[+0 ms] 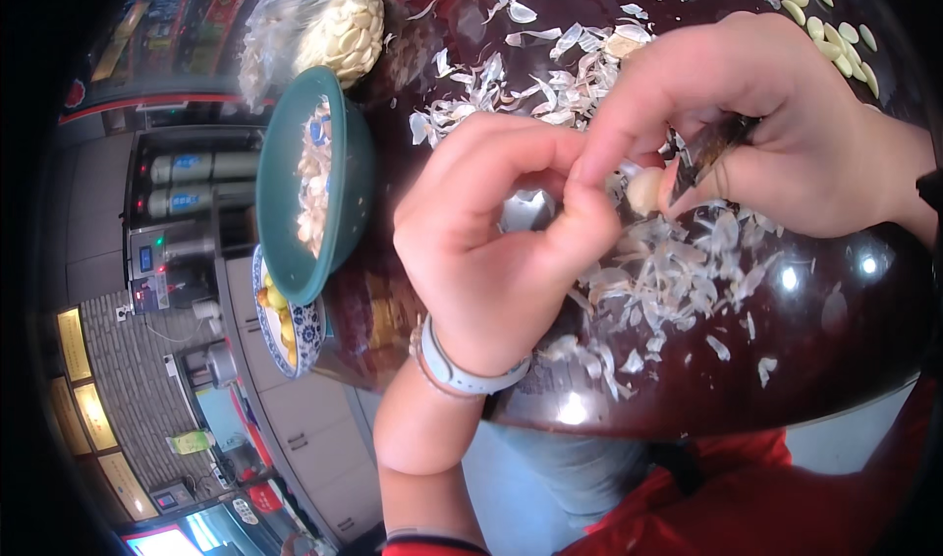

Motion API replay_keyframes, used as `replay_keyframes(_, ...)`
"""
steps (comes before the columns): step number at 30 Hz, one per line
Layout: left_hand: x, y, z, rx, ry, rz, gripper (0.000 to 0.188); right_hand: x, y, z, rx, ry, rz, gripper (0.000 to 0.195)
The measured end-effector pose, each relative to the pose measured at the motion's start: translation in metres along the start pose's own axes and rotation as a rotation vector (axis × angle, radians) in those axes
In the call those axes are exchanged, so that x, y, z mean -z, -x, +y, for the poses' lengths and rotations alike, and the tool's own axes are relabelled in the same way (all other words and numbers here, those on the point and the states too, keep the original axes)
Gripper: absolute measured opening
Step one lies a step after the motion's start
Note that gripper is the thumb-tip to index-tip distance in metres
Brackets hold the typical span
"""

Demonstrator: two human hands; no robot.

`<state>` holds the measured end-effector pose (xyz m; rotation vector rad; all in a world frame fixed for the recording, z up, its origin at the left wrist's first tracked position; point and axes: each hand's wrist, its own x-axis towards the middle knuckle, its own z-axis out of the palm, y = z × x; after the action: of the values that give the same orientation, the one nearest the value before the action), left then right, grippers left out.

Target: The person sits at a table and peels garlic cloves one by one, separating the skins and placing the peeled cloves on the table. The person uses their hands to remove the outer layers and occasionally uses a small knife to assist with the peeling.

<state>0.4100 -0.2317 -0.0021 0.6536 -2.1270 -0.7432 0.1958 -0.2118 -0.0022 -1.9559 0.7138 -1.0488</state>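
My right hand [781, 129] grips a garlic clove [644, 190] between thumb and fingers, together with a small dark knife blade [700, 159] pressed near the thumb. The knife's handle is hidden in the palm. My left hand [493, 217], with a pale band on its wrist, has thumb and forefinger pinched together against the right fingertips. A thin whitish bit of skin shows between the pinch and the clove. Beneath both hands, loose garlic skins [670, 276] are spread over the dark glossy table [832, 364].
Peeled cloves [840, 44] lie at the far right. More skins [582, 77] are heaped beyond my hands. To the left stand a green bowl [295, 136] of unpeeled garlic, a plastic bag [342, 33] of peeled cloves, and a blue-and-white bowl [306, 342] holding yellowish fruit.
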Motion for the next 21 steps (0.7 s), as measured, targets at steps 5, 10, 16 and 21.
replay_keyframes(5,-0.001,-0.001,0.001,0.127,0.087,0.028,0.018,-0.019,0.003,0.002,0.068,-0.122,0.186,0.031)
replay_keyframes(10,-0.004,-0.007,-0.003,0.146,0.144,0.139,0.010,-0.013,0.002,0.002,0.055,-0.102,0.125,0.039)
replay_keyframes(16,0.004,-0.007,-0.009,0.234,0.035,0.169,0.008,0.003,-0.003,0.000,0.010,0.061,-0.068,0.031)
replay_keyframes(21,-0.003,-0.006,0.000,0.213,-0.027,0.125,0.013,-0.001,0.000,0.002,0.031,0.106,0.090,0.016)
